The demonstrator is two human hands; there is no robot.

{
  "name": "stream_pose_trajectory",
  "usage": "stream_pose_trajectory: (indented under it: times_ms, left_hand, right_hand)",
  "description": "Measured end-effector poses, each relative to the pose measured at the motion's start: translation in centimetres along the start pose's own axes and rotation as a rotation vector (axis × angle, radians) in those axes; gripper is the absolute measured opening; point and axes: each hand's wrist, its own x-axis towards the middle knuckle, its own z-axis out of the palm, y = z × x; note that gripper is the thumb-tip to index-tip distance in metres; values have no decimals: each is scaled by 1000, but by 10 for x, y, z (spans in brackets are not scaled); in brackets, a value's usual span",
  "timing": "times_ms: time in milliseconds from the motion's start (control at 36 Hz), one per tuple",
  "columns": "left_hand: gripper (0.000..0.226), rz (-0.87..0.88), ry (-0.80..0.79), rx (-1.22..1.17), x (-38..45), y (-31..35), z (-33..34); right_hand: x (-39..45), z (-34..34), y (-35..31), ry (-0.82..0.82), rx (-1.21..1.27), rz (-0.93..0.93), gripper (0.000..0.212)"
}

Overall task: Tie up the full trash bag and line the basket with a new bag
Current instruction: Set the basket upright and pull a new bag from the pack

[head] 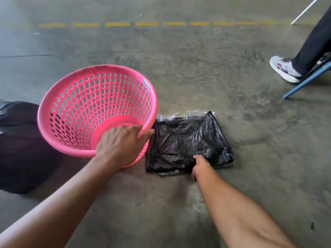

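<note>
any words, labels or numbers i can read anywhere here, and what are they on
None can be read.
Pink basket: a small white sticker on the inside wall, print too small to read.
Pack of black bags: no print visible.
Shoe: coloured side marking, no legible letters.
Floor: only a dashed yellow line.

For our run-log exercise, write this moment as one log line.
left hand: gripping pink basket rim, tilted | right hand: pulling a bag from black bag pack | full trash bag: left of basket | basket: unlined
</note>
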Motion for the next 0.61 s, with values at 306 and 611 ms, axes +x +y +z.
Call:
stream_pose_trajectory:
  times_ms: [306,611]
  left_hand:
    - [58,-23,24,-76,0,-11,-9]
    - [64,-45,-61,-56,-7,-8,0]
  right_hand:
    - [-40,-5,-25,-137,405,-28,38]
    - [-184,-22,-117,-645,204,-343,25]
